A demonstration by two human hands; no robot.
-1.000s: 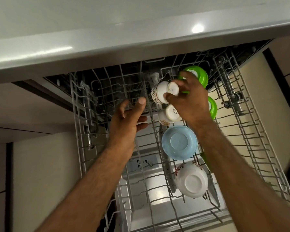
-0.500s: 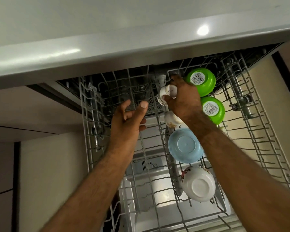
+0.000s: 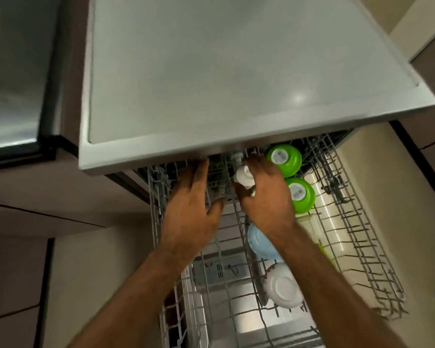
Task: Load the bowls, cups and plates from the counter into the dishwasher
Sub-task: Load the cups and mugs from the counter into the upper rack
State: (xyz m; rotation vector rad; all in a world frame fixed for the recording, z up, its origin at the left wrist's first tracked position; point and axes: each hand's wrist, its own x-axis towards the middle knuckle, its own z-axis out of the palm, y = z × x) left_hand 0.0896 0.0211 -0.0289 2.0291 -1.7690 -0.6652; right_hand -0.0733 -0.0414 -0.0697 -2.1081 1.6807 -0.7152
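Fingers (image 3: 256, 164) of the right hand (image 3: 264, 197) curl round a small white ceramic cup (image 3: 243, 176) at the back of the grey wire upper rack (image 3: 362, 222), beside 2 green plastic bowls (image 3: 284, 160). Left hand (image 3: 191, 214) rests straight-fingered on the wires. Best to seat the cup mouth-down between tines before letting go.

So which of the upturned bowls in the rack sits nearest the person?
The white bowl with the patterned rim. The light blue bowl sits behind it, and both green bowls lie farther back, by the right hand.
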